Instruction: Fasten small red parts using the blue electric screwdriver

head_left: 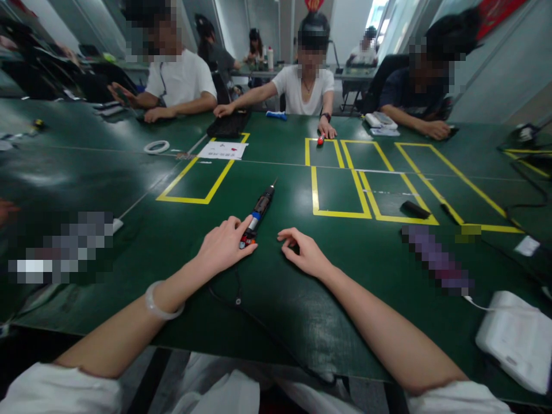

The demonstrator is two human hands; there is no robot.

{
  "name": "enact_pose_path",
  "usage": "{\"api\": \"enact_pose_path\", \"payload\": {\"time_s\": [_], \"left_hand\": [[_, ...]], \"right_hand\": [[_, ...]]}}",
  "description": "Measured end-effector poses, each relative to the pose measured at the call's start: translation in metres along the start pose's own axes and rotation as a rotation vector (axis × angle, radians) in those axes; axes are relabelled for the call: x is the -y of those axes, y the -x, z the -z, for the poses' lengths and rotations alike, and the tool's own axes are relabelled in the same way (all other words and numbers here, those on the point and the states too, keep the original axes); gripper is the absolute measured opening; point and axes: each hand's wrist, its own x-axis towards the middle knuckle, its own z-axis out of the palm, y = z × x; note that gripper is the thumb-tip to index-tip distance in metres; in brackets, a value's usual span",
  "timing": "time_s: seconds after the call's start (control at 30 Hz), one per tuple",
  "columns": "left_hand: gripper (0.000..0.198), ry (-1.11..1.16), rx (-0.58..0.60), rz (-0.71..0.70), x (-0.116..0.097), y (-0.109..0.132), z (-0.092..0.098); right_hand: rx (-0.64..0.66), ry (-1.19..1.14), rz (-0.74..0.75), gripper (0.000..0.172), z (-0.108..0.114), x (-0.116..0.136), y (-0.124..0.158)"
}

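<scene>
A corded electric screwdriver (261, 206), dark with a blue band, a pale section and a thin bit, lies on the green table, its bit pointing away and slightly right. My left hand (224, 244) is closed around its red-marked rear end, thumb and index finger on either side; the other fingers are partly hidden. To the right, apart from the tool, my right hand (304, 253) rests on the table with fingers loosely curled, a gap before the thumb, and nothing in it. A black cord (267, 330) runs from near my left wrist towards the table's front edge.
Yellow tape outlines (340, 215) mark the table, with a black cylinder (414, 210) in one. A white paper sheet (223, 150) and tape roll (156, 148) lie left. A white box (515, 342) stands right. Across the table, a co-worker's hand (326, 127) touches a red object (320, 140).
</scene>
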Motion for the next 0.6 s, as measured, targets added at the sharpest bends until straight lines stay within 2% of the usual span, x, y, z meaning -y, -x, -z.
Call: {"api": "enact_pose_path", "payload": {"time_s": [0.2,0.4,0.5,0.6], "left_hand": [[0.077,-0.032,0.066,0.172,0.071,0.016,-0.004],[0.071,-0.077,0.113,0.320,0.146,0.034,-0.007],[0.071,-0.081,0.121,0.375,0.169,0.040,-0.010],[0.072,-0.090,0.070,0.377,0.177,0.043,-0.013]], "right_hand": [[-0.013,0.013,-0.013,0.021,0.003,0.002,-0.001],[-0.007,0.048,-0.014,0.017,0.002,0.002,-0.001],[-0.002,0.043,-0.010,0.018,0.002,0.002,-0.002],[0.004,0.044,-0.006,0.018,0.001,0.001,-0.002]]}}
